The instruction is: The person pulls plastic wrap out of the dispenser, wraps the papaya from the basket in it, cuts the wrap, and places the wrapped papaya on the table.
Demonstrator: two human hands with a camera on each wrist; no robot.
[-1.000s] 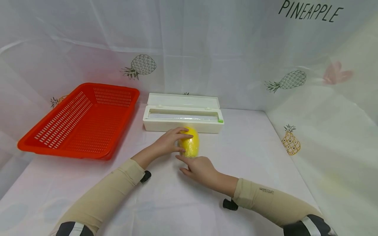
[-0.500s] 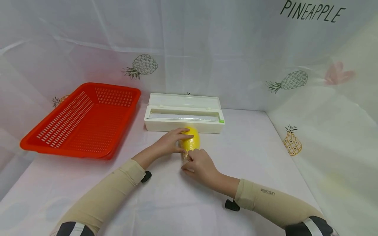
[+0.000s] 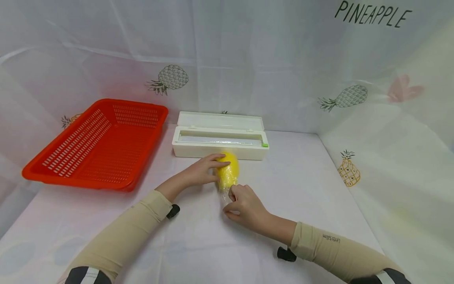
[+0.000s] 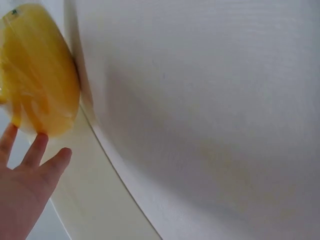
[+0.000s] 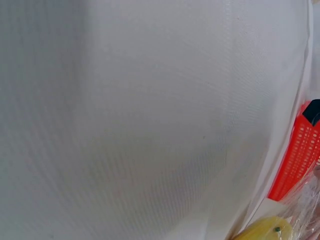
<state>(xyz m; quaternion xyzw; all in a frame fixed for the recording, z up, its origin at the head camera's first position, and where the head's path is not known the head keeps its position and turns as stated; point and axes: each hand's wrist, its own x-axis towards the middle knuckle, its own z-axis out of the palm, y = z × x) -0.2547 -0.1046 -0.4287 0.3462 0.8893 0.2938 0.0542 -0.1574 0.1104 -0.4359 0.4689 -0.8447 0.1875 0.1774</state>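
Note:
A yellow oval fruit (image 3: 231, 173) wrapped in clear cling film lies mid-table, right in front of the white box. From its left side my left hand (image 3: 197, 170) holds it, fingers over the top and thumb low on the near left. In the left wrist view, fingertips of that hand (image 4: 27, 192) touch the filmed fruit (image 4: 42, 75). A loose tail of cling film (image 3: 225, 196) stretches from the fruit's near end. My right hand (image 3: 250, 207) pinches that tail with curled fingers. The right wrist view catches crinkled film (image 5: 301, 210) and the fruit's tip (image 5: 265, 231) at its corner.
Behind the fruit stands a long white cling film dispenser (image 3: 220, 151), its lid raised and a roll inside. A red slotted plastic basket (image 3: 79, 182) sits to the left. White cloth (image 3: 255, 90) printed with pineapples hangs behind and at the right.
My right hand, earlier with its index finger pointing at the fruit's near end, has taken the film there and drawn it towards me, making a tail. The left hand stays nearly still.

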